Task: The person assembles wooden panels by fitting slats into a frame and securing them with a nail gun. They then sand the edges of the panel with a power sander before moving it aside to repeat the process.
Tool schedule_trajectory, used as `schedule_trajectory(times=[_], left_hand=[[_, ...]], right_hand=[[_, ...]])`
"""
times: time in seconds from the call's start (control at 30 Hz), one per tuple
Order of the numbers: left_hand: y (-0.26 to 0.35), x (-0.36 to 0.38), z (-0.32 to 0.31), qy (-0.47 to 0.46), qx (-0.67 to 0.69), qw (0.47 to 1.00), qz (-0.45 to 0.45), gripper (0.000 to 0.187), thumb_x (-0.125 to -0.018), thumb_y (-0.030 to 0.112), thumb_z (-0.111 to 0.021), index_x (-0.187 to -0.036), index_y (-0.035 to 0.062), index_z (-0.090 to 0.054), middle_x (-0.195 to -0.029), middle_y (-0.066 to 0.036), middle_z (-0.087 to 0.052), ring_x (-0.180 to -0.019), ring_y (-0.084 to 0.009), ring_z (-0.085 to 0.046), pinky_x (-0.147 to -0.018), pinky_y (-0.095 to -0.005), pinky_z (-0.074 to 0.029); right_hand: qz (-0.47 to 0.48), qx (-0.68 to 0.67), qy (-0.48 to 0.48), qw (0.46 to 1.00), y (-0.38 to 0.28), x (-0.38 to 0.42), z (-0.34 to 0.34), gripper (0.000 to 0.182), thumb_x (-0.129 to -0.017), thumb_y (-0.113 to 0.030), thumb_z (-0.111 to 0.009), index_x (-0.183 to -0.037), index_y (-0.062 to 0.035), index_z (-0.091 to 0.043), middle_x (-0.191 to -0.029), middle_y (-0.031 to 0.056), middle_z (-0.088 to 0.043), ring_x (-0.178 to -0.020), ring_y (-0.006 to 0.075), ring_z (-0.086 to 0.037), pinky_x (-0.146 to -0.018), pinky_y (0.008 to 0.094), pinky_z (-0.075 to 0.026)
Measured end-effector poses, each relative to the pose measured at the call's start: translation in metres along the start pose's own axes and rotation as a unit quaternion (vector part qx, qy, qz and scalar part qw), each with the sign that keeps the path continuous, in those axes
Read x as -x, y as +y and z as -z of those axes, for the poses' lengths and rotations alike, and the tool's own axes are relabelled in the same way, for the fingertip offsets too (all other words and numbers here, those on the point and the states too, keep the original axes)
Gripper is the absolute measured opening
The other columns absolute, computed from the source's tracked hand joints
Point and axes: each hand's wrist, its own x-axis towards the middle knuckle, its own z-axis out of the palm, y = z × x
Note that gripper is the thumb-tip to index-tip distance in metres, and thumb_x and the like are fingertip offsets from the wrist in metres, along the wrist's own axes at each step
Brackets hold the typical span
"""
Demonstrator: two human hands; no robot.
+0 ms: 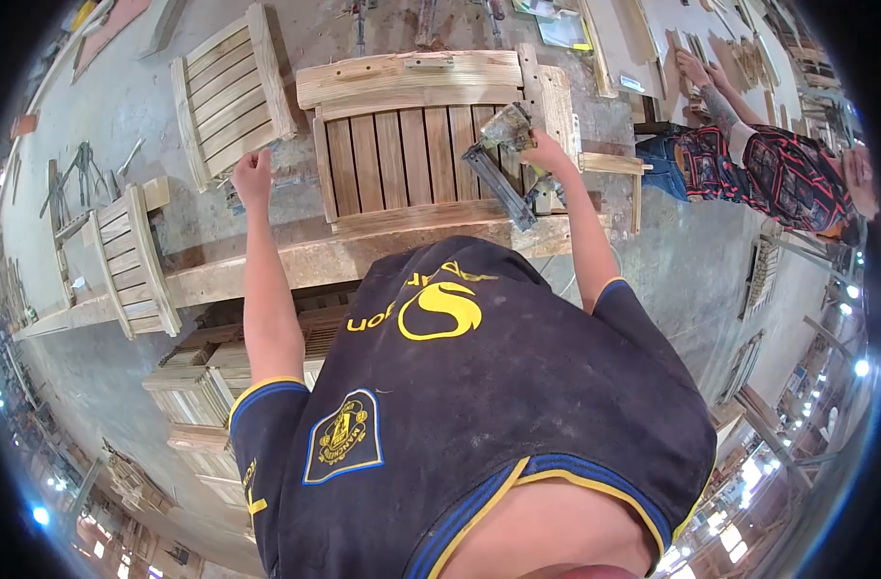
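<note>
My right hand (550,154) is wrapped round the handle of a pneumatic nail gun (501,176). The nail gun lies over the right end of a slatted wooden panel (402,159), its long magazine slanting down toward the bench's near edge. Dark gaps run between the panel's upright slats, and a thick rail (411,79) spans its far side. Left of the panel, my left hand (252,179) is closed in a fist above the bench; whatever it holds, if anything, is hidden. It is close to the lower corner of a second slatted panel (230,92).
A smaller slatted panel (131,261) leans over the bench edge (209,280) at left. Clamps (91,174) lie farther left. At right, another person (759,164) works at a bench with wooden pieces. Stacked wooden parts (199,386) stand below the bench.
</note>
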Motion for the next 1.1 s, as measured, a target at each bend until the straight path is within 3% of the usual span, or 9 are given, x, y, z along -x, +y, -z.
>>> schedule_trajectory(times=[0.13,0.23,0.27,0.33,0.43,0.7,0.77,0.87,1.1], left_hand=[[-0.013,-0.005,-0.002,0.021,-0.025,0.999,-0.033,0.029,-0.082,0.028,-0.060,-0.070,0.0017,-0.063,-0.053,-0.010,-0.058,-0.046,-0.0174,-0.055,-0.050,-0.0323,-0.044],[-0.038,-0.012,-0.012,0.089,-0.121,0.987,-0.049,0.031,-0.080,0.033,-0.060,-0.074,0.0033,-0.065,-0.068,-0.019,-0.062,-0.069,-0.0372,-0.060,-0.065,-0.0454,-0.046],[-0.034,-0.012,-0.010,0.079,-0.130,0.987,-0.049,0.031,-0.078,0.034,-0.061,-0.075,0.0035,-0.066,-0.069,-0.020,-0.061,-0.069,-0.0392,-0.060,-0.067,-0.0474,-0.046],[-0.013,-0.001,-0.007,0.102,-0.058,0.992,-0.042,0.029,-0.077,0.031,-0.059,-0.075,0.0024,-0.064,-0.070,-0.020,-0.062,-0.068,-0.0377,-0.060,-0.063,-0.0451,-0.047],[-0.007,0.003,-0.010,0.096,-0.025,0.995,-0.019,0.026,-0.074,0.031,-0.062,-0.076,0.0046,-0.065,-0.071,-0.017,-0.062,-0.071,-0.0337,-0.063,-0.065,-0.0416,-0.049],[0.017,0.013,0.003,0.030,-0.046,0.998,0.031,0.030,-0.072,0.034,-0.065,-0.078,0.0042,-0.066,-0.075,-0.013,-0.066,-0.075,-0.0307,-0.064,-0.069,-0.0392,-0.051],[0.016,0.013,0.006,0.033,-0.036,0.998,0.038,0.028,-0.077,0.028,-0.063,-0.077,-0.0001,-0.064,-0.067,-0.012,-0.065,-0.060,-0.0250,-0.065,-0.062,-0.0350,-0.051],[0.016,0.011,0.005,0.022,-0.050,0.996,0.067,0.028,-0.078,0.028,-0.061,-0.077,0.0001,-0.064,-0.066,-0.012,-0.064,-0.059,-0.0220,-0.066,-0.063,-0.0341,-0.052],[0.006,0.006,-0.002,0.045,-0.062,0.996,0.037,0.025,-0.078,0.023,-0.050,-0.077,0.0022,-0.063,-0.072,-0.016,-0.064,-0.069,-0.0334,-0.063,-0.064,-0.0414,-0.049]], right_hand=[[-0.056,0.040,0.030,0.997,-0.001,-0.005,-0.015,0.061,-0.069,-0.030,-0.065,-0.122,-0.0048,-0.048,-0.109,0.0234,-0.059,-0.100,0.0377,-0.058,-0.085,0.0417,-0.045],[-0.020,0.047,0.099,0.994,0.010,-0.006,-0.029,0.073,-0.071,-0.032,-0.064,-0.133,-0.0018,-0.039,-0.123,0.0228,-0.053,-0.116,0.0367,-0.050,-0.096,0.0412,-0.041],[0.023,0.013,0.147,0.989,0.012,-0.006,-0.034,0.060,-0.069,-0.029,-0.064,-0.121,-0.0025,-0.050,-0.111,0.0242,-0.059,-0.106,0.0387,-0.055,-0.090,0.0436,-0.044],[-0.073,-0.019,0.080,0.994,-0.010,-0.002,-0.023,0.059,-0.066,-0.025,-0.065,-0.119,-0.0027,-0.051,-0.110,0.0239,-0.059,-0.105,0.0389,-0.055,-0.089,0.0433,-0.044],[-0.004,-0.035,0.138,0.990,-0.008,0.000,-0.026,0.065,-0.061,-0.021,-0.063,-0.121,-0.0023,-0.047,-0.102,0.0227,-0.061,-0.098,0.0425,-0.057,-0.084,0.0463,-0.045],[-0.124,0.005,0.106,0.987,-0.023,0.001,-0.018,0.072,-0.050,-0.018,-0.062,-0.119,-0.0024,-0.049,-0.105,0.0255,-0.061,-0.100,0.0432,-0.056,-0.086,0.0449,-0.045],[-0.119,-0.006,0.103,0.988,-0.025,0.004,-0.019,0.072,-0.050,-0.018,-0.062,-0.119,-0.0026,-0.049,-0.105,0.0252,-0.061,-0.101,0.0431,-0.056,-0.086,0.0450,-0.045],[-0.102,-0.009,0.116,0.988,-0.019,0.002,-0.021,0.070,-0.051,-0.019,-0.062,-0.118,-0.0027,-0.049,-0.105,0.0249,-0.061,-0.101,0.0430,-0.056,-0.087,0.0451,-0.045],[-0.065,-0.023,0.155,0.986,-0.012,0.000,-0.024,0.054,-0.049,-0.017,-0.063,-0.100,-0.0001,-0.055,-0.090,0.0235,-0.063,-0.086,0.0407,-0.059,-0.075,0.0428,-0.047]])
